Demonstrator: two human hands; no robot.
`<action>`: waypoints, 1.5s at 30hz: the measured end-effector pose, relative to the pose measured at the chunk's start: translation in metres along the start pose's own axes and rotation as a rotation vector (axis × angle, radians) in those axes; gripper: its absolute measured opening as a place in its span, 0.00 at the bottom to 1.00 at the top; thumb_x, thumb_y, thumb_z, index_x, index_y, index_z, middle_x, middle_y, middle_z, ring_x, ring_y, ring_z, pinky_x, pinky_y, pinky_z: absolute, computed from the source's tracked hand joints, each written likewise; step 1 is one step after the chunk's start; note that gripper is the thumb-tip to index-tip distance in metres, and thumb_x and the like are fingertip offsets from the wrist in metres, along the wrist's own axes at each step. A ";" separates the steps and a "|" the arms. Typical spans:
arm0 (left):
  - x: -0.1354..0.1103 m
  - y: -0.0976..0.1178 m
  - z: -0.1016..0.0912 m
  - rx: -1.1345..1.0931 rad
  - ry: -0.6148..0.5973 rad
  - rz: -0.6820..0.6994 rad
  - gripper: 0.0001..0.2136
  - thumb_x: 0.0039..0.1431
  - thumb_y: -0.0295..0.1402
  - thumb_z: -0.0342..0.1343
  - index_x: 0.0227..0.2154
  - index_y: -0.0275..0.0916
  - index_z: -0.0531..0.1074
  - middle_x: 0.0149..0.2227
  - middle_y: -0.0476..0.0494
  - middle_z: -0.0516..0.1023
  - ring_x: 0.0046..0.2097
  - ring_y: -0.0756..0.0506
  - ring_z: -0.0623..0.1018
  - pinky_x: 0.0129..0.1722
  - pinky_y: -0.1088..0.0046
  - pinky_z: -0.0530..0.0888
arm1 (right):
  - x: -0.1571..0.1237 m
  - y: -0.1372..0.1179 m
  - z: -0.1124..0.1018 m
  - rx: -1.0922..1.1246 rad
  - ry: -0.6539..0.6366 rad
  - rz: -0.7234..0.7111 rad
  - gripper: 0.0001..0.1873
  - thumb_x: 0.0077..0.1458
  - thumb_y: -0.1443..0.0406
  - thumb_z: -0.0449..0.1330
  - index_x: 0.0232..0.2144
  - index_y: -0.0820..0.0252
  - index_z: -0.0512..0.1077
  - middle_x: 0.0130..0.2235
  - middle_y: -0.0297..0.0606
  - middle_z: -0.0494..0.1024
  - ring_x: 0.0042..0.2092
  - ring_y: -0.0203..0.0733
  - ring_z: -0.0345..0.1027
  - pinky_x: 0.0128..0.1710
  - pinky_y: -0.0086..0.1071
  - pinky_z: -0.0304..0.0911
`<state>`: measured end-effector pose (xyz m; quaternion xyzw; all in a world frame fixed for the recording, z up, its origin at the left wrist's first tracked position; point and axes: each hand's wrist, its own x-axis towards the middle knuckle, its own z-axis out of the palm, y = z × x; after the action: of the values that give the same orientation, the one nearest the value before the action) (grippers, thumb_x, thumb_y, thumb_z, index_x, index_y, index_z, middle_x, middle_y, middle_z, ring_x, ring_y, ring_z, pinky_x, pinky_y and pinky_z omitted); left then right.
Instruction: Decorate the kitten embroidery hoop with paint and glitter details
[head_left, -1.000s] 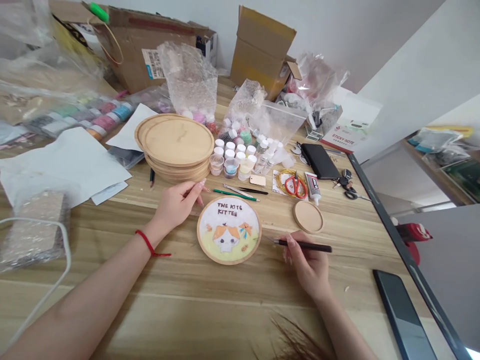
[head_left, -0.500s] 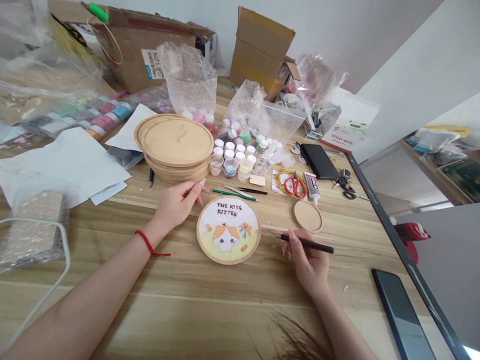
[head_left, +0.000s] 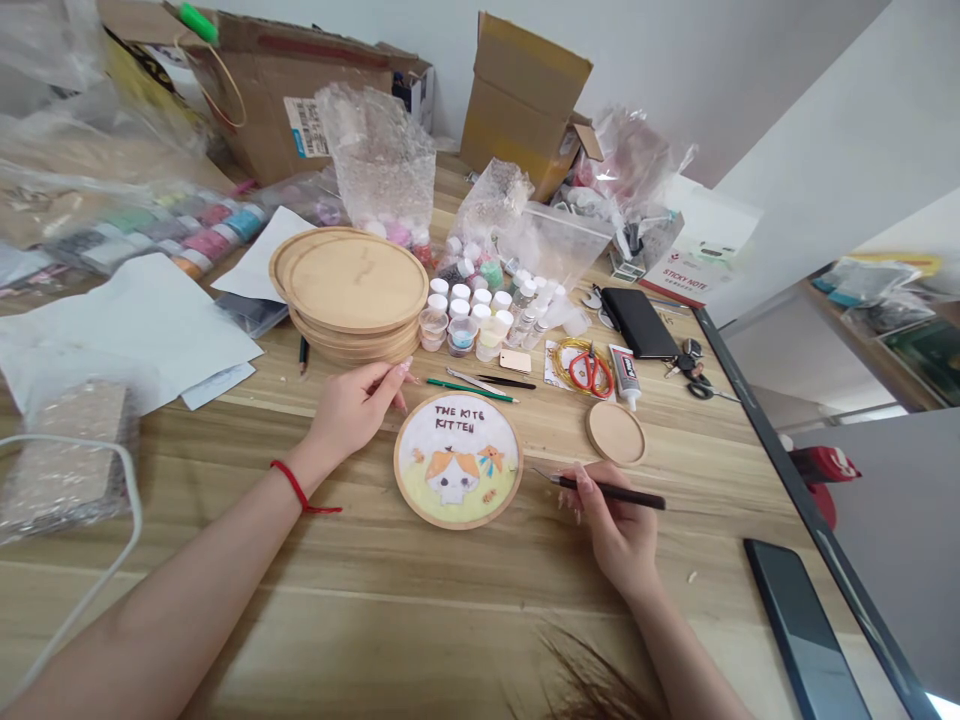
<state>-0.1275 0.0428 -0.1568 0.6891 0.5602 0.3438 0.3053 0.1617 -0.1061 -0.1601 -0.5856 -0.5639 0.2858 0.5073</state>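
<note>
A round wooden tray [head_left: 511, 430] lies flat on the table, its white and yellow surface showing a cat, an orange figure and the words "THE KITE KITTEN". My right hand [head_left: 619, 525] is closed around the black handle of a craft knife [head_left: 630, 495]. The knife's thin metal tip points left, just off the tray's right rim. To the tray's upper left rests my left hand [head_left: 356, 408], wrist on the table, thumb and fingers pinched together. Whether something small is between them I cannot make out.
Behind the tray lie tweezers [head_left: 506, 381] and a green tool [head_left: 471, 391]. Stacked wooden trays [head_left: 352, 280] and several white-capped jars [head_left: 480, 299] stand farther back. Red-handled scissors [head_left: 591, 373], a glue tube [head_left: 624, 372] and a small wooden tray [head_left: 616, 433] are right; a phone [head_left: 810, 630] lies near the edge.
The craft knife's tip has shifted very slightly, with the right hand staying in about the same place. My left hand and the decorated tray have not visibly moved.
</note>
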 end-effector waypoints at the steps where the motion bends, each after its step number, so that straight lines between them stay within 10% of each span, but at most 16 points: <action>1: 0.000 0.000 0.000 0.000 0.000 0.001 0.19 0.64 0.44 0.47 0.27 0.38 0.76 0.25 0.49 0.79 0.27 0.49 0.73 0.29 0.74 0.65 | 0.000 0.000 0.000 0.004 0.001 -0.001 0.08 0.63 0.64 0.57 0.37 0.57 0.76 0.28 0.34 0.73 0.27 0.34 0.66 0.26 0.28 0.62; 45: 0.000 0.001 0.000 0.021 0.000 0.012 0.19 0.64 0.44 0.46 0.26 0.38 0.75 0.28 0.47 0.82 0.27 0.49 0.73 0.30 0.74 0.66 | -0.003 -0.003 0.000 0.039 -0.019 0.042 0.09 0.63 0.63 0.57 0.37 0.58 0.77 0.29 0.36 0.74 0.26 0.34 0.64 0.23 0.28 0.61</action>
<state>-0.1272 0.0426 -0.1557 0.6955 0.5596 0.3397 0.2962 0.1601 -0.1094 -0.1584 -0.5846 -0.5504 0.3130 0.5073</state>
